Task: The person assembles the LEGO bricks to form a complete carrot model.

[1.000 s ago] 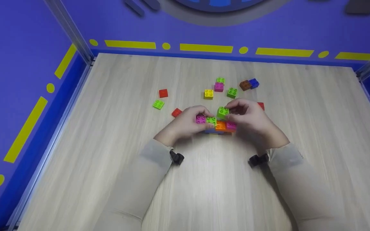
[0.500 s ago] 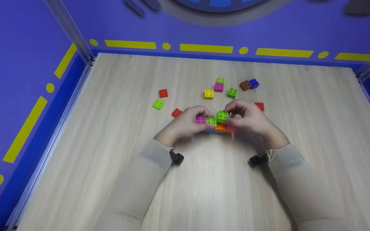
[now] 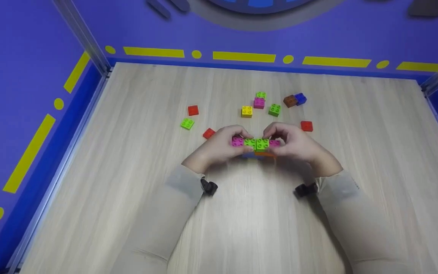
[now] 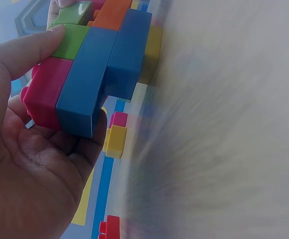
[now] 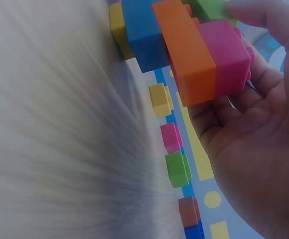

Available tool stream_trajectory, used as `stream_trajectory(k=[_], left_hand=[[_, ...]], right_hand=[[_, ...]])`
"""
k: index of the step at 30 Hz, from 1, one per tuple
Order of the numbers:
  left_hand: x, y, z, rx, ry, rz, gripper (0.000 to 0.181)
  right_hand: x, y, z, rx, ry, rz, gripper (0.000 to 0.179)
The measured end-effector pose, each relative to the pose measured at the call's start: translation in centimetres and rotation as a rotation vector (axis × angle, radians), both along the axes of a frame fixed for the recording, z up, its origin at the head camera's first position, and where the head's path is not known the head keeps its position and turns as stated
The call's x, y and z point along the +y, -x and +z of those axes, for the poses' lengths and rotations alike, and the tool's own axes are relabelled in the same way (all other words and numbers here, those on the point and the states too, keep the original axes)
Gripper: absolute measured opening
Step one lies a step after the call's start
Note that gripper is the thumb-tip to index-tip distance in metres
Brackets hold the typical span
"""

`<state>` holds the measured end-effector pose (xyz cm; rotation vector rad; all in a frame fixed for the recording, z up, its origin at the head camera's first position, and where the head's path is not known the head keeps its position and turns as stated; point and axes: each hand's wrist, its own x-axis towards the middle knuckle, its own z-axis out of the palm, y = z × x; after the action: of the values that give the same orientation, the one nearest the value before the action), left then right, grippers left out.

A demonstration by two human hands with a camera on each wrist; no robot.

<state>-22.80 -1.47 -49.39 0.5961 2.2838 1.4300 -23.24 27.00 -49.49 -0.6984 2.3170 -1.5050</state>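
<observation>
Green bricks (image 3: 262,145) between fingers (image 3: 273,129): two

Loose: three red square plastic bricks (image 3: 193,110); three green square plastic bricks (image 3: 187,123); single square bricks in yellow (image 3: 246,111), magenta (image 3: 259,102), brown (image 3: 290,101), dark blue (image 3: 300,99). Brick assembly (image 4: 79,74), quantity one: two magenta end bricks (image 3: 237,142), two lime-green bricks (image 3: 262,144), two long blue bricks (image 4: 84,74), one long orange brick (image 5: 187,52), at least one yellow lower brick (image 4: 152,55).

Head view looks down; wrist close-ups share joined blocks (image 4: 128,55).
</observation>
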Motion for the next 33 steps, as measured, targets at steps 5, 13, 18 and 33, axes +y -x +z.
stream_trajectory(k=[5,13,18,33], left_hand=[[0.1,0.0,0.0,-0.013,0.007,0.007,0.032],[0.0,-0.1,0.1,-0.008,0.015,0.006,0.032],[0.0,0.0,0.1,-0.007,0.012,0.004,0.032],[0.0,-0.1,0.0,0.008,-0.006,-0.009,0.031]], right_hand=[[0.0,0.0,0.1,-0.023,-0.016,0.015,0.027],[-0.1,0.1,-0.2,0.026,-0.068,0.024,0.029],[-0.5,-0.1,-1.2,0.025,0.004,0.017,0.028],[-1.5,-2.0,-2.5,0.042,0.123,-0.142,0.024]])
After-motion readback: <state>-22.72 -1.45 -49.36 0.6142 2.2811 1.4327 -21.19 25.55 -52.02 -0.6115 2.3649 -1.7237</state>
